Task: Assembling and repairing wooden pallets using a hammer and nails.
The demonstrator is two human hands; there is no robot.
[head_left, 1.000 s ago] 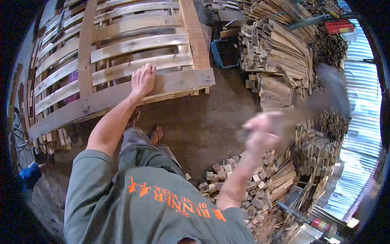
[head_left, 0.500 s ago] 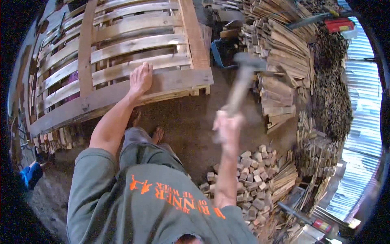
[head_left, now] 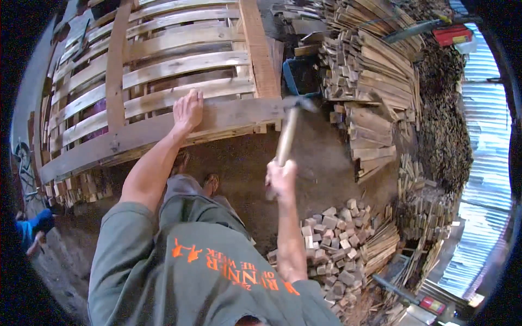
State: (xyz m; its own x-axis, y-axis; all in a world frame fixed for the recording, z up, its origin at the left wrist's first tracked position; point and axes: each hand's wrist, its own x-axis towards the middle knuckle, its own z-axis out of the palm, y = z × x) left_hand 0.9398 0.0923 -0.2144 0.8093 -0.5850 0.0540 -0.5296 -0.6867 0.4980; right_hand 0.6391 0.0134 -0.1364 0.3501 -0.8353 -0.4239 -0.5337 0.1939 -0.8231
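A wooden pallet (head_left: 185,62) of pale slats stands in front of me, with a long board (head_left: 234,113) across its near edge. My left hand (head_left: 188,110) is on that board, its fingers close together and bent over the far edge. In my right hand (head_left: 281,176) is a hammer (head_left: 286,137), gripped low on its wooden handle. The slightly blurred hammer head is at the board's right end; whether it touches the wood, I cannot tell. No nail can be made out there.
Cut wood blocks (head_left: 337,233) lie heaped at lower right. Stacked planks (head_left: 375,70) and a blue crate (head_left: 296,76) stand to the right, before a corrugated sheet wall (head_left: 484,157). A person in blue (head_left: 37,225) is at the far left. My feet are below the pallet.
My right hand and the hammer have swung left, bringing the head from beside the crate to the board's end. My left hand stays on the board. The person in blue has shifted slightly.
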